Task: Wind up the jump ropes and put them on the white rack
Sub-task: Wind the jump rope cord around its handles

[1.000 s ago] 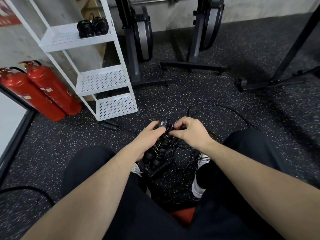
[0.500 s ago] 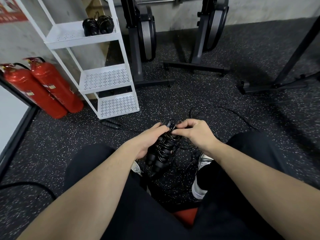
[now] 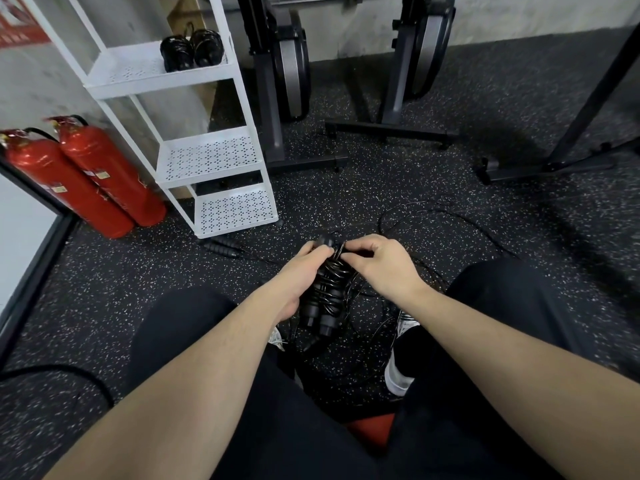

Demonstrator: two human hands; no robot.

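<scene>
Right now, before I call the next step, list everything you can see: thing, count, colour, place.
jump rope in hand: one, black, cord wrapped round both handles, held above the floor
loose cord: black, trailing on the floor
spare handles: pair, black, on the floor by the rack's foot
wound ropes: two, black, on the rack's top shelf
white rack: one, three perforated shelves, lower two bare
fire extinguishers: two, red, left of the rack
equipment stands: dark, behind
floor: black, speckled
left hand: grips the handles
right hand: pinches the cord at the bundle's top
</scene>
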